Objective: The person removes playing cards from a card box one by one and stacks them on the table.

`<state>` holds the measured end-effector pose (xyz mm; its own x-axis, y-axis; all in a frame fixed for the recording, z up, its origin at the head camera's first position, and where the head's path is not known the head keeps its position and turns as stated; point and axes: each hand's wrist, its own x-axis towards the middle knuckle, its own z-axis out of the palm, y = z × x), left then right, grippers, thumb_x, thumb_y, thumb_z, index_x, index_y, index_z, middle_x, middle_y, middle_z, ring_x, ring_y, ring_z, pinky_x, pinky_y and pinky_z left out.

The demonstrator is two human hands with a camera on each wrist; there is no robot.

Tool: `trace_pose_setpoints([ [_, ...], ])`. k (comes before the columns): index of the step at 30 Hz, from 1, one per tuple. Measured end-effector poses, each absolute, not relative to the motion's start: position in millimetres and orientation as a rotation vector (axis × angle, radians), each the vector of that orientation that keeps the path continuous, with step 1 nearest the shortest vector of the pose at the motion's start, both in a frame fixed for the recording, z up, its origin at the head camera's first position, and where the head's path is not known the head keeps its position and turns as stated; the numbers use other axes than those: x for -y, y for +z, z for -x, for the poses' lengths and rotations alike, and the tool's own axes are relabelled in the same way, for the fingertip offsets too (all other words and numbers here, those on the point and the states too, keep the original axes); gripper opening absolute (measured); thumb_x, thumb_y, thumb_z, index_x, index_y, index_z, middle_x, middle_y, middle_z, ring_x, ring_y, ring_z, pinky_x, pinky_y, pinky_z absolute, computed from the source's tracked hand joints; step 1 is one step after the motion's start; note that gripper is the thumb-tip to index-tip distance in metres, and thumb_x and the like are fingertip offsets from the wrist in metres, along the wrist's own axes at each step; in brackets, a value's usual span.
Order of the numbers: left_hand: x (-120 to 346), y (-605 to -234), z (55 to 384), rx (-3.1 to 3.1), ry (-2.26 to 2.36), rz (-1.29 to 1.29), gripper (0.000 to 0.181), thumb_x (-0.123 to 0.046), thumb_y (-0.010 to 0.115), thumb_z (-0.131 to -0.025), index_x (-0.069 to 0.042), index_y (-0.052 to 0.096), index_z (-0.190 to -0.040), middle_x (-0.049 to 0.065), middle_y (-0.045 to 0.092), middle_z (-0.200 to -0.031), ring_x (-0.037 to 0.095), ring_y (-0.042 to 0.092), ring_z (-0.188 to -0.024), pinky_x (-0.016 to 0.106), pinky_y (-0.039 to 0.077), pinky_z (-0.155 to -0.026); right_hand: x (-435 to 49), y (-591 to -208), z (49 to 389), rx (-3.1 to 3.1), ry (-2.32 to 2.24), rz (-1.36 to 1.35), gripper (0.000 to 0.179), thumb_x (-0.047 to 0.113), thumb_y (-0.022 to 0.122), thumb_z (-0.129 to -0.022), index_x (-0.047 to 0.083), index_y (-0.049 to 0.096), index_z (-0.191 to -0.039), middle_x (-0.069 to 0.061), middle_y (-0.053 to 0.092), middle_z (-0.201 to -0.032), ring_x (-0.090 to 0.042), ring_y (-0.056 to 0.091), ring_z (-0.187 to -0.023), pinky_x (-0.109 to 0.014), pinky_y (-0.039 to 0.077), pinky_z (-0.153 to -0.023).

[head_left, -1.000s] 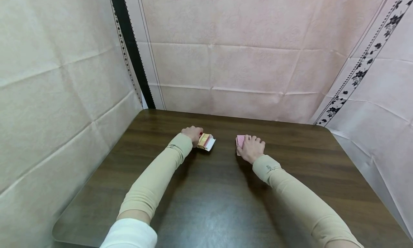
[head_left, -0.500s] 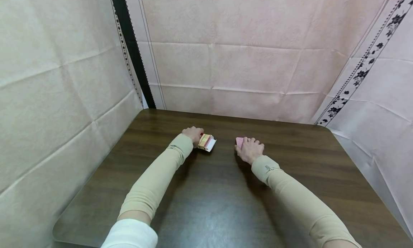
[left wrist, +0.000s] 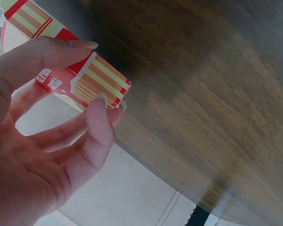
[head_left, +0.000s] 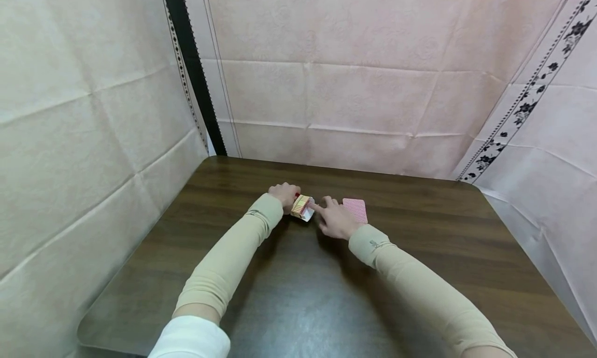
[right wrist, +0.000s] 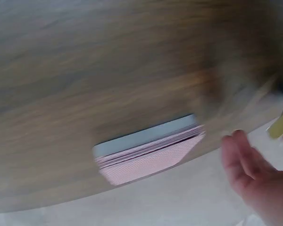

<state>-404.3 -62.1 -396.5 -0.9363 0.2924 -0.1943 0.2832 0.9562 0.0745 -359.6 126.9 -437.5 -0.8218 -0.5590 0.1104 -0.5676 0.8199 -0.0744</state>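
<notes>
My left hand (head_left: 283, 195) grips a small striped card box (head_left: 301, 206), red and yellow, with its white flap facing right. The left wrist view shows the thumb across the face of the box (left wrist: 101, 77) and fingertips on its edges. My right hand (head_left: 337, 220) stretches toward the flap end with fingers extended; whether the index fingertip touches the flap cannot be told. In the blurred right wrist view its fingers look straight. Just right of this hand lies a deck of playing cards (head_left: 356, 210) with pink patterned backs, stacked on the table.
Both hands work at the far part of a dark wooden table (head_left: 420, 233) with rounded corners. Pale cloth (head_left: 326, 99) hangs behind it and at both sides. A black strip (head_left: 196, 73) runs down the cloth at the back left.
The right hand has let go of the card deck and moved left to the flap end of the box. The deck stays on the table. The left hand and box have shifted slightly right.
</notes>
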Motion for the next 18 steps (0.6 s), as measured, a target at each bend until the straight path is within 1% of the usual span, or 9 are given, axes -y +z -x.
trace_pose_setpoints([
  [2, 59, -395, 402, -2.900, 0.068, -0.468, 0.034, -0.011, 0.066, -0.085, -0.020, 0.059, -0.118, 0.010, 0.062, -0.118, 0.027, 0.058, -0.101, 0.046, 0.049, -0.084, -120, -440, 360, 2.970, 0.091, -0.905, 0.055, 0.017, 0.054, -0.089, 0.022, 0.045, -0.144, -0.026, 0.033, -0.147, -0.040, 0.046, -0.124, -0.053, 0.045, -0.094],
  [4, 56, -394, 400, -2.895, 0.067, -0.500, 0.034, -0.013, 0.065, -0.086, -0.020, 0.059, -0.118, 0.010, 0.062, -0.117, 0.027, 0.058, -0.099, 0.045, 0.048, -0.083, -114, -442, 361, 3.007, 0.056, -0.896, 0.054, 0.017, 0.056, -0.089, 0.022, 0.047, -0.142, -0.026, 0.023, -0.153, -0.042, 0.041, -0.130, -0.055, 0.042, -0.098],
  [6, 54, -392, 399, -2.892, 0.061, -0.519, 0.036, -0.013, 0.066, -0.085, -0.020, 0.058, -0.120, 0.010, 0.061, -0.117, 0.027, 0.057, -0.098, 0.044, 0.048, -0.083, -111, -444, 363, 3.025, 0.034, -0.891, 0.052, 0.017, 0.058, -0.087, 0.020, 0.049, -0.139, -0.027, 0.018, -0.156, -0.043, 0.037, -0.132, -0.056, 0.040, -0.101],
  [8, 53, -391, 398, -2.890, 0.057, -0.525, 0.040, -0.012, 0.068, -0.083, -0.020, 0.058, -0.120, 0.010, 0.061, -0.117, 0.027, 0.056, -0.097, 0.044, 0.048, -0.083, -110, -444, 363, 3.036, 0.022, -0.884, 0.052, 0.018, 0.060, -0.086, 0.020, 0.050, -0.138, -0.026, 0.016, -0.157, -0.043, 0.035, -0.134, -0.056, 0.038, -0.103],
  [10, 54, -391, 398, -2.884, 0.053, -0.519, 0.040, -0.011, 0.068, -0.083, -0.021, 0.057, -0.121, 0.010, 0.060, -0.117, 0.027, 0.056, -0.099, 0.044, 0.048, -0.083, -109, -444, 363, 3.023, 0.033, -0.891, 0.051, 0.018, 0.061, -0.086, 0.020, 0.052, -0.136, -0.027, 0.018, -0.156, -0.044, 0.035, -0.134, -0.056, 0.038, -0.102],
  [15, 60, -394, 400, -2.893, 0.042, -0.504, 0.028, -0.014, 0.063, -0.088, -0.020, 0.058, -0.115, 0.011, 0.061, -0.117, 0.028, 0.058, -0.103, 0.046, 0.049, -0.084, -110, -441, 361, 2.961, 0.147, -0.916, 0.045, 0.018, 0.062, -0.085, 0.019, 0.057, -0.130, -0.028, 0.029, -0.151, -0.044, 0.040, -0.131, -0.058, 0.041, -0.099],
  [18, 62, -395, 401, -2.897, 0.039, -0.498, 0.029, -0.012, 0.064, -0.087, -0.019, 0.058, -0.115, 0.012, 0.061, -0.117, 0.029, 0.059, -0.102, 0.046, 0.049, -0.083, -110, -440, 360, 2.929, 0.220, -0.926, 0.043, 0.024, 0.066, -0.087, 0.017, 0.057, -0.129, -0.025, 0.037, -0.145, -0.041, 0.044, -0.127, -0.057, 0.043, -0.098],
])
